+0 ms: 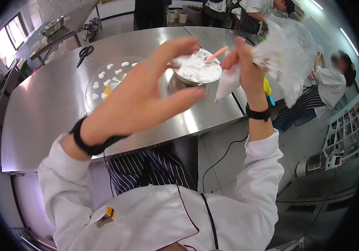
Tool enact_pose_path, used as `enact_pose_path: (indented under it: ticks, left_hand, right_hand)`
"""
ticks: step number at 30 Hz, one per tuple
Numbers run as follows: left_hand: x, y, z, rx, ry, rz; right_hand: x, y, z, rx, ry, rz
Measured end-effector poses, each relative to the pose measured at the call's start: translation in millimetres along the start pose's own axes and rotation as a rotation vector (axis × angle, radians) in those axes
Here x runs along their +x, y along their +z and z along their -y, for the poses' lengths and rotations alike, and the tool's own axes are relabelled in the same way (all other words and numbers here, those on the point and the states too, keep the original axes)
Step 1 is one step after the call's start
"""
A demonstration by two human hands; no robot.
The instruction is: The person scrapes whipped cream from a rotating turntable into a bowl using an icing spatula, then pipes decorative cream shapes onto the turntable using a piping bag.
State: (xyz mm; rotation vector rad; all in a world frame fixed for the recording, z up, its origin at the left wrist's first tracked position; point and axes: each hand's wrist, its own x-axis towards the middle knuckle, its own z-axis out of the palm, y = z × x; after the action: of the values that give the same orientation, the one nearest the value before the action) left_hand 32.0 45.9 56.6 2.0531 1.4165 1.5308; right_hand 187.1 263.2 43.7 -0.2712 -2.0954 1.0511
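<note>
My right hand [246,58] is closed round the neck of a piping bag [229,83] filled with white cream. The bag's tip points down, and its loose clear plastic end [288,54] flares out to the right. Raised over the table, my left hand [146,88] holds nothing, its thumb and fingers spread apart and slightly blurred. Between the hands, farther back, stands a metal bowl [183,78] of white cream [202,69] with an orange-handled tool [217,54] in it. Behind my left hand, small white piped shapes [101,75] lie on a clear round sheet, partly hidden.
Black scissors [84,55] lie on the steel table [41,104] at the back left. Something yellow [267,86] and something blue sit near my right wrist. A person in white [332,85] stands at the right; others work at the back. A black cable [227,147] hangs below the table edge.
</note>
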Motion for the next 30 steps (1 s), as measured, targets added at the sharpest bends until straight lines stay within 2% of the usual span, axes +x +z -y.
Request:
enact_pose_path:
  ticks: [1,2,3,4,5,6,7,8,9,10,11,13,14,16,18,20,22,26,28,29,30]
  left_hand:
    - [31,4,0,0.16,0.055,0.02]
    - [61,12,-5,-0.074,0.133,0.128]
    - [88,26,6,-0.069,0.125,0.116]
    - [112,40,17,0.0,0.192,-0.055]
    - [121,42,18,0.182,0.223,-0.095]
    - [126,42,19,0.183,0.229,-0.095]
    - [130,42,22,0.178,0.133,-0.116]
    - [132,41,27,0.175,0.031,-0.134]
    - [133,41,34,0.18,0.02,-0.128]
    - [133,42,43,0.083,-0.041,-0.158]
    - [135,45,51,-0.016,-0.097,-0.19]
    - [136,58,70,-0.065,-0.051,-0.216]
    - [137,61,80,-0.115,-0.001,-0.264]
    - [136,63,86,-0.073,-0.049,-0.235]
    - [140,66,89,-0.155,-0.18,-0.215]
    - [140,68,91,-0.221,-0.216,-0.226]
    - [140,68,100,-0.288,-0.249,-0.24]
    - [141,67,116,-0.269,-0.291,-0.228]
    - [140,66,119,-0.291,-0.314,-0.227]
    - [140,65,121,-0.25,-0.252,-0.204]
    - [138,63,123,-0.209,-0.19,-0.183]
  right_hand:
    - [9,7,-15,0.022,-0.017,0.0]
    - [14,17,-41,-0.222,-0.329,-0.101]
    - [23,21,-54,-0.477,-0.64,-0.202]
    - [38,23,-35,-0.621,-0.632,-0.092]
    - [47,21,-28,-0.613,-0.635,-0.087]
    - [54,16,-27,-0.61,-0.635,-0.079]
    - [60,11,-30,-0.61,-0.636,-0.081]
    - [66,8,-38,-0.541,-0.362,-0.028]
    - [70,8,-48,-0.461,-0.085,0.03]
    - [72,10,-62,-0.451,-0.08,0.03]
    - [73,13,-76,-0.46,-0.177,-0.028]
    - [67,15,-84,-0.53,-0.37,-0.153]
    - [71,14,-89,-0.527,-0.37,-0.149]
    - [72,15,-109,-0.462,-0.448,-0.182]
    - [76,16,-122,-0.568,-0.41,-0.181]
    - [76,18,-128,-0.662,-0.373,-0.172]
    - [74,18,-110,-0.574,-0.036,-0.01]
    - [80,29,-146,-0.596,-0.143,-0.071]
    - [82,36,-154,-0.416,-0.458,-0.316]
    - [83,34,-161,-0.415,-0.454,-0.313]
    - [85,27,-172,-0.511,-0.238,-0.211]
